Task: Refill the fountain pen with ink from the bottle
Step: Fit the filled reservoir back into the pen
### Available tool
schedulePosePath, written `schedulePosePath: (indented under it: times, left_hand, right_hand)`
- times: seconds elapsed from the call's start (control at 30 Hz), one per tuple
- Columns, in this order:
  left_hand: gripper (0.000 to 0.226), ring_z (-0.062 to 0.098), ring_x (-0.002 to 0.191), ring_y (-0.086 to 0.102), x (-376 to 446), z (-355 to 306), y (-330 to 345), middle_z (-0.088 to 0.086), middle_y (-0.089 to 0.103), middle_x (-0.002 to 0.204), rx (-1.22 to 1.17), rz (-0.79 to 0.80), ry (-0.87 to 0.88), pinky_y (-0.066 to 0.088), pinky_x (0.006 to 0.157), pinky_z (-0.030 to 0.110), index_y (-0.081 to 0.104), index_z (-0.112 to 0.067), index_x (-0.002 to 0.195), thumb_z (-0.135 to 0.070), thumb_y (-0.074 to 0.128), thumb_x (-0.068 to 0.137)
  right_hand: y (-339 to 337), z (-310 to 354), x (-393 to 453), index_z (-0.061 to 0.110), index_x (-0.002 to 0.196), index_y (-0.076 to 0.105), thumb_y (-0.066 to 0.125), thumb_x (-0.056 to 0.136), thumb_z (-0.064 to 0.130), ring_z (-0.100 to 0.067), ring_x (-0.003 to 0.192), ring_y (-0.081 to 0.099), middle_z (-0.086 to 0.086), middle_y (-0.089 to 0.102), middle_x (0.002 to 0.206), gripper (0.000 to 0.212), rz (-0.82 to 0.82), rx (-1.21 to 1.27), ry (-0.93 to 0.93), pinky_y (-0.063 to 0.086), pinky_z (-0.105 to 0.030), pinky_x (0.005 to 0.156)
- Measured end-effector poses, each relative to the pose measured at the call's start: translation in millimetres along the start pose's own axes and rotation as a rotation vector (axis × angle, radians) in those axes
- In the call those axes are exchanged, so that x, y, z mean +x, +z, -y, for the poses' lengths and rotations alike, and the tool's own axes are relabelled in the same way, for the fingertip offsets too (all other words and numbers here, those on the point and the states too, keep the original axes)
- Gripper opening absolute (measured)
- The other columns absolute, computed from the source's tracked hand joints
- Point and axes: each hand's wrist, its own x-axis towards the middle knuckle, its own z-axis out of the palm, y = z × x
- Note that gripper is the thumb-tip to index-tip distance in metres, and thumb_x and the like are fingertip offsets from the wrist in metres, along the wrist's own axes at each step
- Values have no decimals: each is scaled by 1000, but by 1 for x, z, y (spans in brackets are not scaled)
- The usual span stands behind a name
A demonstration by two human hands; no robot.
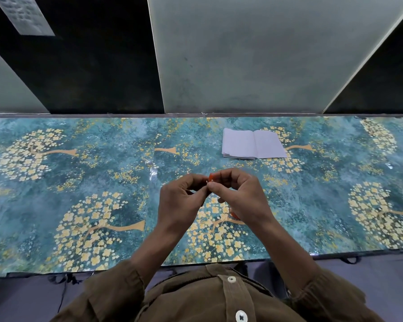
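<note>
Your two hands meet above the middle of the tabletop (56, 159), a glossy teal surface patterned with trees of pale yellow blossoms. Between them you hold the slim orange fountain pen (211, 176); only a short orange stretch of it shows at the top, where the fingertips of both hands come together, and another orange bit peeks out low beside your right palm. The rest of the pen is hidden behind your hands, so you cannot tell from here whether it is capped or which end faces which way.

Your left hand (177, 201) has its fingers curled in and pinching at the pen's near-left end, thumb tip pressed against the tip of your right thumb. Your right hand (240, 196) is curled round the pen as well, its fingers (226, 176) arched over the orange piece and the thumb tucked under it. Both hands hang a little above the tabletop, not resting on it.

Farther away and to the right lies a small open notebook with white lined pages (254, 144), flat on the tabletop, well apart from your hands.

Beyond the far edge of the tabletop stand grey-green wall panels (254, 54) with dark gaps between them, and a printed white sheet (25, 15) hangs at the far left. Nearest to you, the rolled-up sleeves and buttoned front of your brown corduroy shirt (207, 298) fill the lower edge.
</note>
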Motion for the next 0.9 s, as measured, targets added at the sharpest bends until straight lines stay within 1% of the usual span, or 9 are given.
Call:
schedulePosePath:
  times: [0.07, 0.17, 0.3, 0.37, 0.4, 0.5, 0.6, 0.7, 0.9]
  left_hand:
    - [10, 9, 69, 72, -2, 5, -2, -10, 76, 76, -2, 6, -19, 59, 62, 45, 78, -27, 91, -21, 79, 83]
    - [10, 8, 69, 71, -6, 11, -5, -10, 76, 76, 14, 23, -33, 59, 64, 45, 79, -22, 93, -22, 79, 83]
    - [9, 5, 71, 71, -10, 18, -11, -11, 76, 78, 35, 18, -44, 60, 65, 39, 78, -24, 91, -23, 81, 82]
    - [11, 4, 73, 71, -13, 23, -16, -12, 76, 80, 36, 10, -79, 59, 66, 35, 78, -24, 90, -26, 82, 81]
    - [12, 3, 74, 71, -15, 26, -17, -12, 76, 81, 37, 9, -101, 59, 67, 35, 78, -24, 91, -26, 82, 80]
    - [13, 3, 72, 71, -20, 31, -21, -12, 76, 80, 49, 15, -136, 60, 68, 41, 78, -25, 92, -24, 82, 80]
    - [12, -1, 68, 69, -23, 29, -22, -15, 75, 76, 49, 41, -120, 60, 66, 39, 78, -26, 91, -22, 81, 81]
    - [14, -3, 69, 69, -24, 27, -22, -18, 74, 76, 47, 50, -101, 60, 65, 36, 77, -28, 92, -20, 80, 81]
    - [13, -3, 68, 68, -22, 29, -21, -16, 74, 78, 59, 42, -86, 59, 63, 30, 77, -27, 93, -23, 81, 81]
  right_hand:
    - [3, -2, -3, 14, 89, 73, 79, 82, 8, -14, 76, 69, -9, 76, 84, 12, 1, 19, 19, 58, -29, 64]
    - [7, -6, -5, 13, 91, 72, 78, 83, 7, -16, 77, 70, -12, 75, 87, 11, 14, 28, 45, 59, -31, 62]
    - [10, -12, -8, 7, 97, 72, 78, 83, 7, -15, 79, 70, -13, 75, 90, 15, 23, 13, 83, 59, -33, 63]
    - [12, -15, -9, 7, 98, 71, 78, 83, 8, -15, 79, 70, -13, 74, 89, 16, 23, 10, 110, 60, -35, 63]
    - [13, -17, -10, 7, 97, 71, 77, 84, 8, -16, 79, 70, -14, 74, 89, 15, 19, 15, 124, 60, -35, 63]
    - [17, -20, -10, 4, 97, 71, 73, 87, 6, -21, 79, 71, -18, 73, 87, 11, 18, 32, 154, 59, -34, 61]
    - [21, -20, -9, 5, 97, 71, 70, 91, 8, -19, 78, 72, -12, 73, 83, 7, 29, 73, 181, 58, -31, 59]
    - [24, -19, -8, 4, 98, 71, 68, 92, 10, -15, 76, 70, -6, 73, 81, 9, 37, 96, 193, 57, -30, 59]
    - [24, -17, -5, 3, 99, 71, 70, 91, 11, -16, 75, 69, -6, 72, 82, 12, 46, 102, 185, 57, -32, 61]
